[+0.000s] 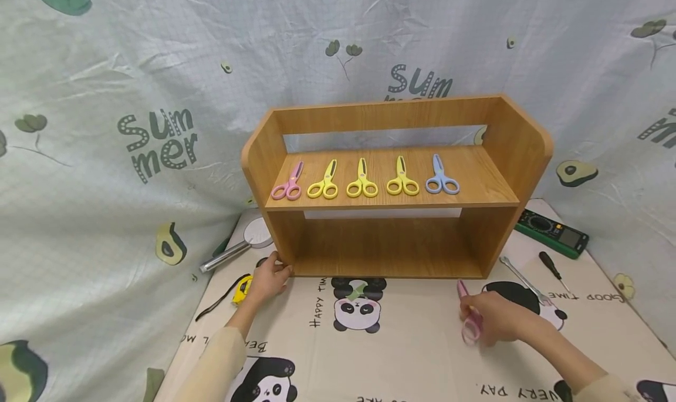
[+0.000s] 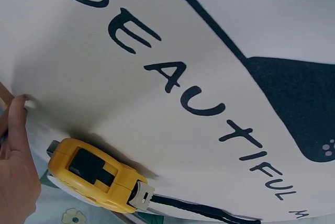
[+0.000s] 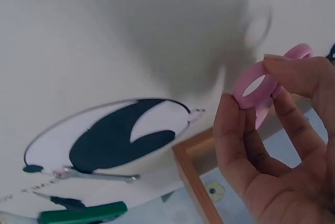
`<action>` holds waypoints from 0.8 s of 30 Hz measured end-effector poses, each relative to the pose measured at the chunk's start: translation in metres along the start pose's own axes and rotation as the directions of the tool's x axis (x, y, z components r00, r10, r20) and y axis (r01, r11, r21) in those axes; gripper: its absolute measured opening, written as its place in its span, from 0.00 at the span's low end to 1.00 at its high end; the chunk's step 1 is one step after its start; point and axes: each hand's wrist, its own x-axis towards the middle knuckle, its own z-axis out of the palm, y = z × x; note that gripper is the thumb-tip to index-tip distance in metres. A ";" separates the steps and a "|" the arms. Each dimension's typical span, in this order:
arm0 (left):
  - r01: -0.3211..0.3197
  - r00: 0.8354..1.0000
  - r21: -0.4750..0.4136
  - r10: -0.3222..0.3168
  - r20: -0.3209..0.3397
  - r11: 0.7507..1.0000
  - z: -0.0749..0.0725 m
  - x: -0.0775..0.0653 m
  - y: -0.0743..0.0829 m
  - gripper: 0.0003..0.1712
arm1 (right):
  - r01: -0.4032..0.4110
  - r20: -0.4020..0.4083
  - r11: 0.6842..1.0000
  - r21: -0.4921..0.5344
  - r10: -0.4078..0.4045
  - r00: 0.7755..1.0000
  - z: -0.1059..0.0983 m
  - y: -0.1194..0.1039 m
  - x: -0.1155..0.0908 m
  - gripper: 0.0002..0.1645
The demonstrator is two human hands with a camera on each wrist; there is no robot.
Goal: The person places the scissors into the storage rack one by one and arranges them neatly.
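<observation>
A wooden two-tier shelf (image 1: 391, 246) stands at the back of the table. Its upper board carries a row of scissors: pink scissors (image 1: 288, 183) at the left, three yellow scissors (image 1: 362, 180) along the middle, blue scissors (image 1: 441, 176) at the right. My left hand (image 1: 269, 281) grips the shelf's lower left front corner, fingers on the side and thumb at the front; the left wrist view catches only part of it. Another pair of pink scissors (image 3: 250, 89) is pinched by its handle loops in my right hand (image 1: 493, 317), above the table in front of the shelf's right end.
Left of the shelf lie a magnifying glass (image 1: 257, 233) and a yellow tape measure (image 2: 91, 174) with a black strap. To its right are a wrench (image 1: 523, 276), a screwdriver (image 1: 551, 267) and a green multimeter (image 1: 551, 233). A printed curtain (image 1: 132, 97) hangs behind.
</observation>
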 end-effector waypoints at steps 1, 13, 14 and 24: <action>0.001 1.000 -0.002 -0.001 0.000 1.000 0.000 0.000 0.000 0.16 | 0.001 0.001 1.000 -0.007 -0.001 1.000 -0.003 -0.002 -0.002 0.31; -0.003 1.000 -0.011 0.003 -0.003 1.000 0.001 0.003 -0.004 0.17 | 0.026 0.022 0.999 -0.043 -0.025 0.999 -0.039 -0.027 -0.024 0.33; -0.003 1.000 -0.011 0.003 -0.005 1.000 0.001 0.003 -0.004 0.17 | 0.030 0.024 0.999 -0.042 -0.029 0.999 -0.043 -0.029 -0.026 0.33; -0.022 1.000 -0.014 0.022 -0.010 1.000 0.001 0.003 -0.005 0.13 | 0.071 0.024 0.994 -0.080 -0.069 0.997 -0.087 -0.050 -0.047 0.34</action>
